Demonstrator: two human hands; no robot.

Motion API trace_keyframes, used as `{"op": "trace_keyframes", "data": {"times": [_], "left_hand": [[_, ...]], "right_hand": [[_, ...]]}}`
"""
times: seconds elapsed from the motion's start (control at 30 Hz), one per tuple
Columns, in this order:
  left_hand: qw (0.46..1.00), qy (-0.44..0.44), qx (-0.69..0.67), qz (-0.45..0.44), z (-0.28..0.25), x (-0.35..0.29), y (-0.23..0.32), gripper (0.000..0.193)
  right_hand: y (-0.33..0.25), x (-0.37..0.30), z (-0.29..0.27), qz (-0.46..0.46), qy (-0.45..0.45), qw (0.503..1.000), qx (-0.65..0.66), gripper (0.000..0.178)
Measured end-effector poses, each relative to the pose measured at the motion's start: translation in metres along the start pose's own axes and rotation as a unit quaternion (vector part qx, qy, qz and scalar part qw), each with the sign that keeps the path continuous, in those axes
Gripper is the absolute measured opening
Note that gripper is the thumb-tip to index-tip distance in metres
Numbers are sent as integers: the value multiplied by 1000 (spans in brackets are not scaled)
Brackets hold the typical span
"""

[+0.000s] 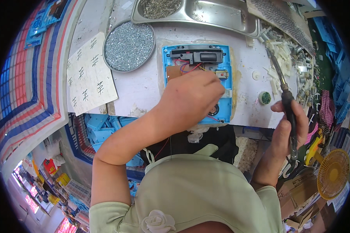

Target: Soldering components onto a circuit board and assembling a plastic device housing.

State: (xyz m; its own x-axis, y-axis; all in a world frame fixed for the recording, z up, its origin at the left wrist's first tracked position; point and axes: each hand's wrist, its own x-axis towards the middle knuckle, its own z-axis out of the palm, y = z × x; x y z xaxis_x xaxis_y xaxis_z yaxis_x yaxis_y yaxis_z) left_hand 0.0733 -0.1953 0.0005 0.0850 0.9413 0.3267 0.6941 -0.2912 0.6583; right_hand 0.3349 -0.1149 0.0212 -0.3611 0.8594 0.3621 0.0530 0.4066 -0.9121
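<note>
A blue plastic housing (228, 110) lies open on the table in front of me. A black module (210, 58) fills its far end, with red, blue and yellow wires (184, 69) running from it. My left hand (194, 95) reaches over the housing, its fingers curled down and together; what they pinch is hidden beneath them. Beside them, a small round speaker (213, 110) shows. In my right hand (284, 136), right of the housing, is a soldering iron (288, 104) held by its black handle. Its metal tip points up and away over white plastic bits.
A round tray of small metal screws (129, 46) and a sheet of handwritten paper (91, 75) sit left. A steel compartment tray (217, 14) stands behind. White plastic pieces (284, 58) pile up right, near a small green roll (265, 98) and a yellow fan (333, 174).
</note>
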Motion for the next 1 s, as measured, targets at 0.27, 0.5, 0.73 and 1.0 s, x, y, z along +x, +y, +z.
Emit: {"op": "trace_keyframes", "data": {"times": [0.27,0.5,0.73,1.0], "left_hand": [[974,-35,-156,-162,-11,7,2,7],[961,-49,-177,-207,-15,4,3,6],[958,-31,-178,-224,-12,5,7,9],[978,-61,-139,-141,-16,2,4,11]], "right_hand": [[15,30,78,-1,-131,991,-29,63],[16,33,87,-20,-137,990,-10,63],[18,28,89,-88,-133,984,-79,62],[10,12,32,-98,-37,989,-104,48]]}}
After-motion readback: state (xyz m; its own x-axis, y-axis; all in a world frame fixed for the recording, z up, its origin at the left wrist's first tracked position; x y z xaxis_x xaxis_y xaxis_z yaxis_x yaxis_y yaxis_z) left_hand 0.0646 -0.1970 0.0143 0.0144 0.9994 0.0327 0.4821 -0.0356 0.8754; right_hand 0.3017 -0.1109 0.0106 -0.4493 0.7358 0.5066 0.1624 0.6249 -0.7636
